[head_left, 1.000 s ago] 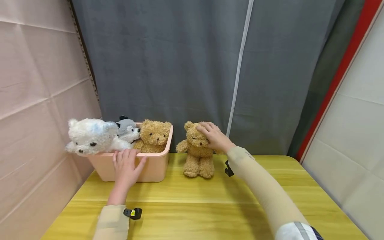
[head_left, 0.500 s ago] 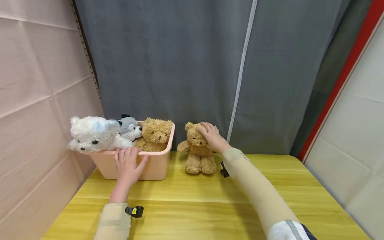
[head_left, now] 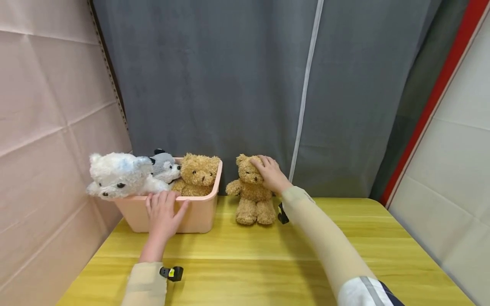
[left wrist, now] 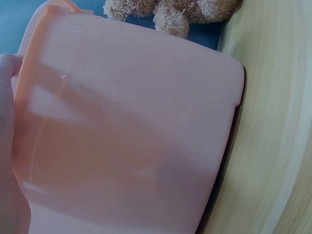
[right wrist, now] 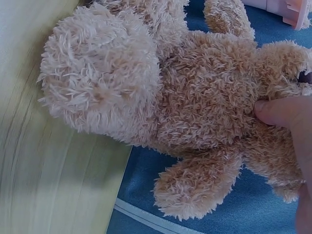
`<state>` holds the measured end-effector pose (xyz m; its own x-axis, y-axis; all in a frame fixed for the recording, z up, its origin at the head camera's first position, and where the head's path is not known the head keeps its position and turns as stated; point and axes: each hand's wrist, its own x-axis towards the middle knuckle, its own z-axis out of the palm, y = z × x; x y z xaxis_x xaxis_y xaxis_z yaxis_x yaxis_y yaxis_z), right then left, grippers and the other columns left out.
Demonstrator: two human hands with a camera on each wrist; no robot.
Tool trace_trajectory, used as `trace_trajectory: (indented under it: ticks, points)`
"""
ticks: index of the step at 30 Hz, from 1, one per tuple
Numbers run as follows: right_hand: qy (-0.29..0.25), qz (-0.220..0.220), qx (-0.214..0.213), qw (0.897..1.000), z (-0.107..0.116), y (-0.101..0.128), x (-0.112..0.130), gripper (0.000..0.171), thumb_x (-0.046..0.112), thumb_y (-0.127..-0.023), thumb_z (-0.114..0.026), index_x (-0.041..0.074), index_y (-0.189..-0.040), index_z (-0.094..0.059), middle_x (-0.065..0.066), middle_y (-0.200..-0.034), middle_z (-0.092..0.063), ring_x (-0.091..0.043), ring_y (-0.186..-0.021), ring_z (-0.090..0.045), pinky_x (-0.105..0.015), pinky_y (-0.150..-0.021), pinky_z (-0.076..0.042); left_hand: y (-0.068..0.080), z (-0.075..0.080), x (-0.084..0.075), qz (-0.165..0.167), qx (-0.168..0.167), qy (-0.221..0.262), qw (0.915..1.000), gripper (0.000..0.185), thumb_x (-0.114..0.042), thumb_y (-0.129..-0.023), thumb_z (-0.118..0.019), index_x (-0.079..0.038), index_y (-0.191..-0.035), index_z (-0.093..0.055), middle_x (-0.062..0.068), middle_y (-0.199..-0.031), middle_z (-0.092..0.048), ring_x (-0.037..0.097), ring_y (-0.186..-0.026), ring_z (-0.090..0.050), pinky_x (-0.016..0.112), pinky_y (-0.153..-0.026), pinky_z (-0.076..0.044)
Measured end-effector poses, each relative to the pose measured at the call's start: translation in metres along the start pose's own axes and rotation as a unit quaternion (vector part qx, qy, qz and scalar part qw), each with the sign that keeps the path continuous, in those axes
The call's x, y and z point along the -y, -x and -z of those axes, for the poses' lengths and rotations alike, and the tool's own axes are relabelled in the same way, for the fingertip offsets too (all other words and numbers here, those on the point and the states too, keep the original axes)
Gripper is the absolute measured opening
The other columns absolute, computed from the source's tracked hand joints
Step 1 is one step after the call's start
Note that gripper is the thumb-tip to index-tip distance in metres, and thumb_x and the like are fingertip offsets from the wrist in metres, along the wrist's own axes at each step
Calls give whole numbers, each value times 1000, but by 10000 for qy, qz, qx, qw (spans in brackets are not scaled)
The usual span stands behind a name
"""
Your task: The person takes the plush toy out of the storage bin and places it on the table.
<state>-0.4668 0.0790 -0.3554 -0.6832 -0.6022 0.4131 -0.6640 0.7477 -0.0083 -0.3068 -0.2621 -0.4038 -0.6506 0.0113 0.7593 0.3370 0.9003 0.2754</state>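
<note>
Grey curtain (head_left: 229,76) behind yellow table (head_left: 268,263)

Nothing here carries writing I can read. The pink plastic bin (head_left: 199,214), the plush toys in it and the teddy bear (head_left: 250,191) on the table show no label, brand, number or sign.

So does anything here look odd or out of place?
Only mildly. The white plush dog hangs out over the left rim of the pink bin rather than sitting inside like the grey plush and bear. One brown bear stands outside on the table, right hand gripping its head.
</note>
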Motion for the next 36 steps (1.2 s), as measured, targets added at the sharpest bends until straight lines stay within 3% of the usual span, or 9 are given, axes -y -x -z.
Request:
trace_trajectory:
  ticks: [13, 24, 36]
  points:
    - [17, -51, -254, 9997, -7, -3, -1, 83, -6, -81, -68, 23, -149, -31, -16, -148, -30, -41, -135, -27, -59, -108, -23, 3, -1, 1, 29, -54, 17, 10000, 43, -44, -92, -56, -4, -108, -55, 15, -102, -50, 37, -103, -39, 58, -108, -7]
    - [-98, -293, -107, 9995, -1, -2, -4, 90, 4, -78, -76, 28, -151, -28, -13, -152, -27, -36, -137, -25, -60, -106, -25, 0, -1, 1, 9, -23, -27, 10000, 43, -45, -93, -55, -5, -108, -54, 15, -102, -50, 37, -104, -39, 57, -108, -6]
    - [3, -292, 33, 9996, 9, 5, -3, 82, 12, -81, -77, 25, -149, -34, -11, -153, -26, -33, -138, -27, -61, -106, -23, 1, -1, 1, 33, -20, 22, 10000, 44, -44, -92, -56, -3, -108, -56, 15, -103, -50, 37, -104, -39, 58, -108, -7]
